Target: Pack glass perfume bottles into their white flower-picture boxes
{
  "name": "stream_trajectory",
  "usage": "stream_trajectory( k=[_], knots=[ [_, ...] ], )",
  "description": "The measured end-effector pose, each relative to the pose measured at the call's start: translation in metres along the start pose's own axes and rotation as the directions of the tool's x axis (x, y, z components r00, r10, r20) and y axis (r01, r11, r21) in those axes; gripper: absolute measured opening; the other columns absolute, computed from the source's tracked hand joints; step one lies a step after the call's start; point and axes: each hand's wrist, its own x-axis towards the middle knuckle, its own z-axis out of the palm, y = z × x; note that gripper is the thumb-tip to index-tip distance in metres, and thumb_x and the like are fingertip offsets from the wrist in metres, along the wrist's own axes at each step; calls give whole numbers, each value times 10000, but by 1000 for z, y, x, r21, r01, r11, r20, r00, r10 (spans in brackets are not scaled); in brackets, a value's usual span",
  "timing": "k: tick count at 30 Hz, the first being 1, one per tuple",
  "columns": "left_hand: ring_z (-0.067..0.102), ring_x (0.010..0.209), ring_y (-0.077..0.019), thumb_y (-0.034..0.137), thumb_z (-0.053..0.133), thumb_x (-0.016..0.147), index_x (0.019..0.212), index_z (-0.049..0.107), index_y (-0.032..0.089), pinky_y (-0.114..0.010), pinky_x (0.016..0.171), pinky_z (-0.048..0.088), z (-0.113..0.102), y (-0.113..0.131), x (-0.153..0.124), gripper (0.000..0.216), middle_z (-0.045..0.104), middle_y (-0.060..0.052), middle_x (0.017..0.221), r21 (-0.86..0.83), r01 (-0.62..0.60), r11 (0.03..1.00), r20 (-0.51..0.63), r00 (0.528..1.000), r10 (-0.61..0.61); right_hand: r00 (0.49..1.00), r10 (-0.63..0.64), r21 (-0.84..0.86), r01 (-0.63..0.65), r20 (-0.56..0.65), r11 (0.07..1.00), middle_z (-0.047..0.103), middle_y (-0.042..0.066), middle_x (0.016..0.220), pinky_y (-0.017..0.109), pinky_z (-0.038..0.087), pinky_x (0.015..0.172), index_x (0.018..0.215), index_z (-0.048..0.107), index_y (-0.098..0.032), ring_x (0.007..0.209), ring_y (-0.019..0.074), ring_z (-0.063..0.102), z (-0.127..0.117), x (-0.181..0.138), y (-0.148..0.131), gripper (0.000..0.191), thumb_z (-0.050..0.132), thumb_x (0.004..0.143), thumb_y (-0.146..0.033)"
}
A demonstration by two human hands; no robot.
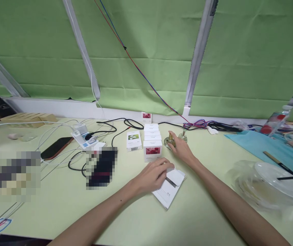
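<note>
Over the left edge of a pile of flat white cartons [165, 200] rests my left hand [155, 176], its fingers curled at the raised white flap. The top carton has a dark strip and small print. My right hand [181, 148] reaches to shiny gold-coloured round pieces [166, 141], thumb and index finger apart around them; whether it grips one is hard to see. Another shiny round piece [183, 137] is just beyond that hand. Ahead of my left hand stands a row of white boxes with a red picture [152, 152]. A white box with a green picture [134, 141] is beside them.
A phone [56, 147], a power strip [81, 138] and tangled cables lie on the left. At right are a clear plastic tub [271, 184], a blue sheet [254, 145], a knife [279, 163] and a bottle [276, 121]. A small box [146, 117] stands by the wall.
</note>
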Motion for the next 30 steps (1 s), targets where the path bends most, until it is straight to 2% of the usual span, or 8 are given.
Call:
stream_trajectory(
  k=[3,6,12,21,27,30],
  knots=[
    [654,901,-183,72,404,926,1114,642,213,-292,793,525,-1,-1,0,334,681,-55,1033,2,6,1000,33,999,-6,1000,0,6,0,2,1000,708,115,974,316,434,710,1577,289,-234,807,266,645,0,-1,0,608,461,996,-282],
    [656,865,-175,67,399,926,1041,646,207,-279,761,514,-3,-1,0,307,687,-54,1014,14,-45,999,15,999,45,1000,4,6,-4,5,1000,704,109,945,323,440,718,1573,304,-222,813,266,639,-1,-2,-1,600,459,995,-275],
    [624,727,-144,168,448,980,1039,654,212,-265,635,450,-4,-3,0,219,658,-77,1098,199,-102,975,-42,993,113,1000,-4,3,4,-9,1000,688,110,950,350,458,763,1568,320,-213,890,280,624,-4,-6,-4,594,463,994,-269],
    [535,692,-150,271,420,1051,935,599,191,-267,554,336,-12,-15,3,228,570,-37,813,445,-234,865,-118,942,315,1000,6,-4,-6,-23,1000,680,134,1021,375,486,808,1570,322,-217,1009,311,619,-9,-20,-2,596,468,994,-262],
    [551,737,-157,238,415,1039,989,650,193,-267,589,363,-13,-8,3,245,607,-56,868,421,-193,886,-159,946,281,999,20,-21,-21,-47,1000,672,133,1046,378,509,815,1558,341,-249,1013,305,629,-15,-37,1,586,484,991,-282],
    [595,818,-179,364,460,1032,1007,656,203,-272,612,390,-12,0,2,255,627,-70,956,372,-115,921,-143,973,180,998,47,-26,-48,-42,999,669,131,1030,375,513,813,1555,350,-243,1006,304,634,-19,-44,0,581,487,992,-285]
  ],
)
